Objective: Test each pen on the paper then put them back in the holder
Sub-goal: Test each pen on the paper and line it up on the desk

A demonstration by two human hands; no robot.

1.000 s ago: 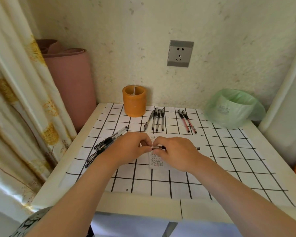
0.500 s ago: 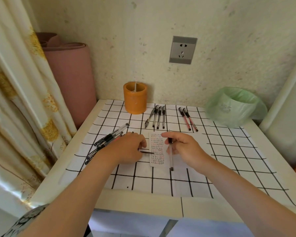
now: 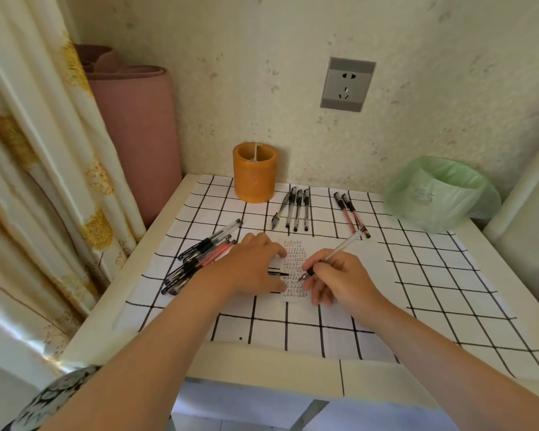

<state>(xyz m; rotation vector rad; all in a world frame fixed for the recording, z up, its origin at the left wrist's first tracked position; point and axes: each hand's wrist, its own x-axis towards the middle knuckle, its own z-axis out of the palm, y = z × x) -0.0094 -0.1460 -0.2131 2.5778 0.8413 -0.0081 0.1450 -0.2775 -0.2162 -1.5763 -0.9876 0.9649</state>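
My right hand (image 3: 339, 276) grips a clear pen (image 3: 339, 248) in a writing hold, its tip touching the small paper (image 3: 294, 259) covered in rows of scribbles. My left hand (image 3: 249, 265) lies flat on the paper's left edge and pinches a black pen cap (image 3: 277, 273) between its fingers. The orange pen holder (image 3: 255, 172) stands at the back of the table. Several black pens (image 3: 296, 208) lie in a row beside it, two red pens (image 3: 350, 213) further right, and a heap of pens (image 3: 203, 253) sits left of my left hand.
A checked cloth (image 3: 417, 290) covers the white table. A bin lined with a green bag (image 3: 439, 194) stands at the back right. A pink rolled mat (image 3: 137, 129) and a curtain (image 3: 28, 150) stand to the left. A wall socket (image 3: 347, 84) is above.
My hands pulled the cap off the pen and moved apart. The right hand turned the pen into a writing hold and brought its tip down onto the paper; the left hand settled on the paper with the cap.
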